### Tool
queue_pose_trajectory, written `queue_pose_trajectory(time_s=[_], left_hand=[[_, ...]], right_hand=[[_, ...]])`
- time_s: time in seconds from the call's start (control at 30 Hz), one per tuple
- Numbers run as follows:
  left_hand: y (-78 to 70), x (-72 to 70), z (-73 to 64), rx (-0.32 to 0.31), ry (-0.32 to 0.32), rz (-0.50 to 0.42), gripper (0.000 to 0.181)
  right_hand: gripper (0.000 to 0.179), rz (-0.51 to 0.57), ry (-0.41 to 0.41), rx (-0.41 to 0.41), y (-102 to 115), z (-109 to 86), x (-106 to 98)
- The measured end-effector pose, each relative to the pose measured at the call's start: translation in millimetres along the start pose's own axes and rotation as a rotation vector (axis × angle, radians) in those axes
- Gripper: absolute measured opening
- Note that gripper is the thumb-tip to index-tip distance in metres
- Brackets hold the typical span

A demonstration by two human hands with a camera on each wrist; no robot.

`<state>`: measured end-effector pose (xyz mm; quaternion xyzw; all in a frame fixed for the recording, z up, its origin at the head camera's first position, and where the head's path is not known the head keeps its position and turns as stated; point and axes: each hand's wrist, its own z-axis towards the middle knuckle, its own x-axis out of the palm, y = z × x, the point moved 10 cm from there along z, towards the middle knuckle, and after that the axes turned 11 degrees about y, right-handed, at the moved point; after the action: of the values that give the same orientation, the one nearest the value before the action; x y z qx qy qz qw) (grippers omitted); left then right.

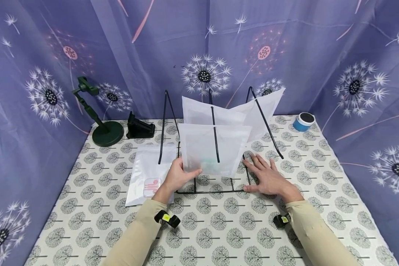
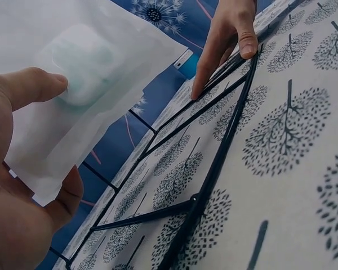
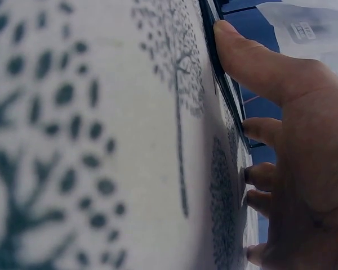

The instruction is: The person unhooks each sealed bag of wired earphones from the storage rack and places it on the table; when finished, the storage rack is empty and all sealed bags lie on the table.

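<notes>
My left hand (image 1: pixel 179 176) pinches the lower left edge of a translucent white pouch (image 1: pixel 207 147), thumb in front and fingers behind. A rounded, pale green-white item (image 2: pixel 84 63) shows through the pouch in the left wrist view. The pouch stands upright, tilted, over a black wire rack (image 1: pixel 216 192) with tall bent-wire dividers. My right hand (image 1: pixel 267 178) lies with fingers spread at the rack's right front corner, its thumb on the wire. Two more white pouches stand behind in the rack, a middle one (image 1: pixel 203 111) and one leaning right (image 1: pixel 267 109).
Left of the rack, a flat white pouch (image 1: pixel 137 173) lies on the tree-print cloth, with a pink earphone picture (image 1: pixel 152 187) on it. At the back left are a dark green stand (image 1: pixel 108 133) and a black holder (image 1: pixel 140 128). A blue-and-white round container (image 1: pixel 303 122) sits back right.
</notes>
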<state>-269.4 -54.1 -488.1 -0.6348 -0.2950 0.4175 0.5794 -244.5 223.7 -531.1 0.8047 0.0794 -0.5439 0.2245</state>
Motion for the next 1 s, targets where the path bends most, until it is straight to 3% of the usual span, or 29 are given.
queue_pose_trajectory(time_s=[0.47, 1.0], left_hand=[[3.2, 4.0, -8.1, -0.045, 0.008, -0.009, 0.053], [-2.3, 6.7, -16.0, -0.001, 0.016, -0.003, 0.047]], right_hand=[[0.102, -0.001, -0.007, -0.004, -0.5, -0.4, -0.2], [0.101, -0.01, -0.013, 0.0, 1.1, -2.0, -2.3]])
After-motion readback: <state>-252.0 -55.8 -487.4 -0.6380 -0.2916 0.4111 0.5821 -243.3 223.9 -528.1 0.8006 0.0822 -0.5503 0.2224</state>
